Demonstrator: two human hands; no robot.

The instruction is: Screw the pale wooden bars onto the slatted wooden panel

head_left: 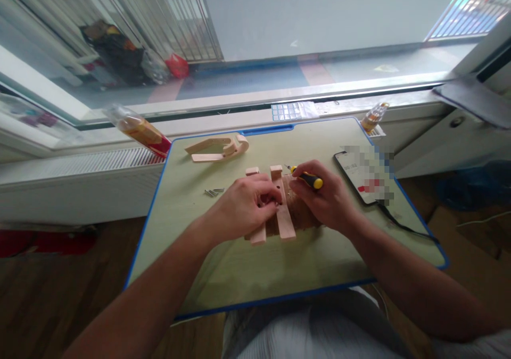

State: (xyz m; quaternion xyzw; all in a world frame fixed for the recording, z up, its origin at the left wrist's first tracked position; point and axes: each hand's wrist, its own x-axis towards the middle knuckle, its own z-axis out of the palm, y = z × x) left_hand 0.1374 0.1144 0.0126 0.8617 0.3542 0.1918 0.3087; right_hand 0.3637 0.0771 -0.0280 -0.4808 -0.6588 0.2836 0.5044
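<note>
A small wooden assembly [284, 218] of pale slats on a brown block lies in the middle of the lap table [223, 274]. My left hand [247, 205] rests on its left slat with fingers pinched, seemingly on a small screw I cannot make out clearly. My right hand [325, 199] is closed on a yellow-and-black screwdriver [306, 178], whose tip points left near the slat tops. A few loose screws [213, 191] lie just left of my left hand.
A curved wooden piece [217, 149] lies at the table's far left. A phone [365, 175] with a cable sits at the right. Bottles stand on the sill at the left [139, 130] and right [373, 117], under the window.
</note>
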